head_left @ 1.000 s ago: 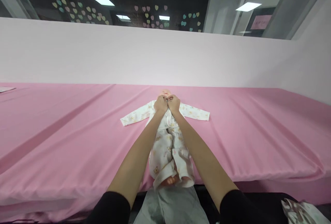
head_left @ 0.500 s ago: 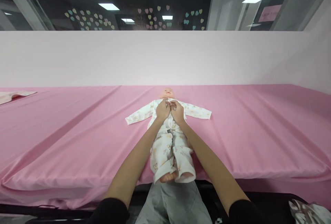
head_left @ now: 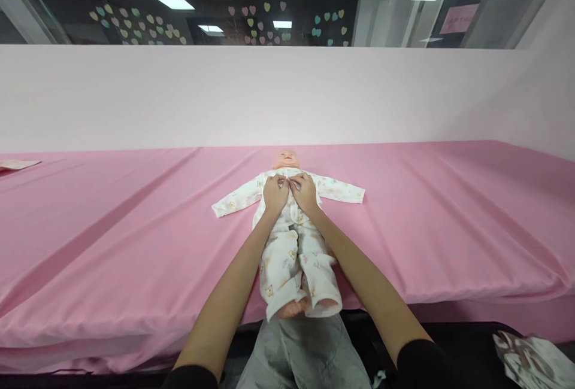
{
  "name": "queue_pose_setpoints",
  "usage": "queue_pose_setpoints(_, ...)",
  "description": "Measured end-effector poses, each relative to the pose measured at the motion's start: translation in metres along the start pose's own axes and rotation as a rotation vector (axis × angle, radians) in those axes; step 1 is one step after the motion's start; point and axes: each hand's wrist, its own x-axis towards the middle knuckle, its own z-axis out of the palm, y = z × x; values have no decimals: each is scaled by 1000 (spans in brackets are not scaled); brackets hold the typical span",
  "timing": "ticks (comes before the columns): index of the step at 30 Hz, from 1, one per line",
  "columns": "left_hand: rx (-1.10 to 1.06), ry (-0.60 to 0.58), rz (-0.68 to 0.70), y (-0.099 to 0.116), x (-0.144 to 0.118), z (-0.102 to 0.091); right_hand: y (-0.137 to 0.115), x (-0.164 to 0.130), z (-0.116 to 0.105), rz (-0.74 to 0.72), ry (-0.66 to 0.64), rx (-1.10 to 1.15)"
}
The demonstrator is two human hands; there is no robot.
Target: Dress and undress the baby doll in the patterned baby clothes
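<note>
Both hands on the chest of a doll's sleepsuit, mid-desk near the front edge.

Doll lies on its back on the pink-covered desk, head toward the back wall, bare feet at the front edge. It wears a white printed sleepsuit, sleeves spread flat left and right. Left hand and right hand sit side by side on the upper chest, fingers curled in, each pinching the sleepsuit's front fabric where the two hands meet. Crumpled printed cloth lies below the desk's front edge, far right. Flat pale item at the far left edge.
</note>
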Motion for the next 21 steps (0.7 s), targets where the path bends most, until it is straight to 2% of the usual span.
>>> queue_pose_setpoints(11, -18, -50, 66, -9, 1, 4, -1, 0, -2, -1, 22, 42)
queue_pose_setpoints(21, -97, 16, 153, -9, -5, 2, 3, -1, -2, 18, 74, 62)
